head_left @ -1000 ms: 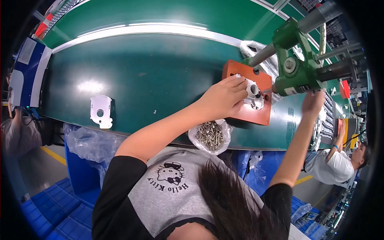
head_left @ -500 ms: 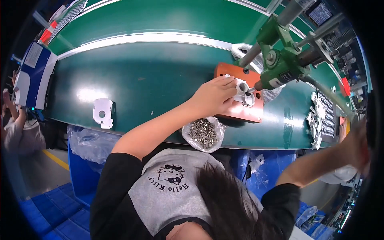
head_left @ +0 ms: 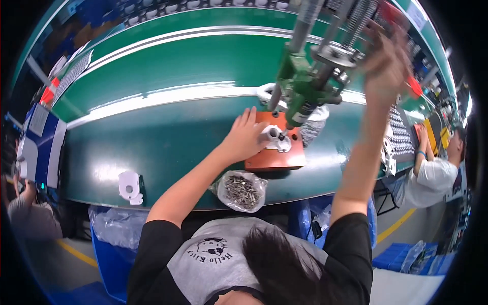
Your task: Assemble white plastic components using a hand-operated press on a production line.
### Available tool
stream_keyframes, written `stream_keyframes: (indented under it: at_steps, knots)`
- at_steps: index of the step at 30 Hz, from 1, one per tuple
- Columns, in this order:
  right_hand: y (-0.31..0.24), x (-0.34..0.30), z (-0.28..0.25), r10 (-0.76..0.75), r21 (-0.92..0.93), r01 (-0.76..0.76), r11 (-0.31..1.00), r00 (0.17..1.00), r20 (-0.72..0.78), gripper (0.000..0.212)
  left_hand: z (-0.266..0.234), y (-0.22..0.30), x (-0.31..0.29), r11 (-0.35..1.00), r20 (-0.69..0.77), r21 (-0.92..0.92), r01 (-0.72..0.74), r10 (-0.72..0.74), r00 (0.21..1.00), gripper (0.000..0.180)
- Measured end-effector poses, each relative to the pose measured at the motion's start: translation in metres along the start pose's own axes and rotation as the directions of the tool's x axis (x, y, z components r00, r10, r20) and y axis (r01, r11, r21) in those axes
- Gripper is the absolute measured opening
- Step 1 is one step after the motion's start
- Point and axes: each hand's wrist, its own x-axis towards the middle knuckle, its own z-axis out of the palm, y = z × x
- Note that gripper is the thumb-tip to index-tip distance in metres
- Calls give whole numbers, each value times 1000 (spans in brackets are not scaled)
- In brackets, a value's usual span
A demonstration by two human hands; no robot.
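Observation:
A white cast metal part (head_left: pixel 281 144) with a round opening lies on an orange fixture block (head_left: pixel 267 161). My left hand (head_left: pixel 244 138) rests at the block's left side, fingers stretched out and apart, thumb side against the part. Over the block stands a green press (head_left: pixel 305 91), its tip close above the part. My right hand (head_left: pixel 387 63) is raised beside the top of the press, smeared by motion; whether it holds anything cannot be made out. A clear plastic bag of small metal screws (head_left: pixel 243 190) sits in front of the block.
Another white part (head_left: pixel 130 186) lies at the left of the green bench (head_left: pixel 178 137). A blue-and-white machine (head_left: pixel 38 145) stands at the far left. Several white parts (head_left: pixel 389 152) and a tray (head_left: pixel 401 133) are at right, near a seated person (head_left: pixel 437 173). Blue bins (head_left: pixel 109 264) stand below.
My right hand has swung from low at the right edge up beside the press top. My left hand has shifted off the part's top toward the block's left side. The view has tilted.

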Motion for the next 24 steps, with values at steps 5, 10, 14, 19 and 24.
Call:
stream_keyframes:
  at_steps: [5, 10, 14, 19, 24]
  knots:
    - [36, -8, 60, 548, 640, -759, -118, 488, 679, 45, -30, 14, 22, 994, 174, -74, -77, 89, 981, 48]
    - [89, -128, -15, 695, 366, -845, 390, 531, 485, 30, -64, 16, 25, 996, 279, -85, 8, 16, 960, 36]
    - [182, -236, -95, 712, -659, -465, 591, 684, 156, 24, -74, -30, 37, 866, 197, -268, 422, -380, 904, 28]
    - [203, -251, -130, 836, -962, -10, 274, 497, 233, 33, -40, -150, 57, 963, -389, -237, 131, -218, 895, 48]
    - [254, -283, -141, 868, -953, 119, 279, 392, 304, 35, -106, -103, 0, 850, -60, -273, 450, -482, 874, 54]
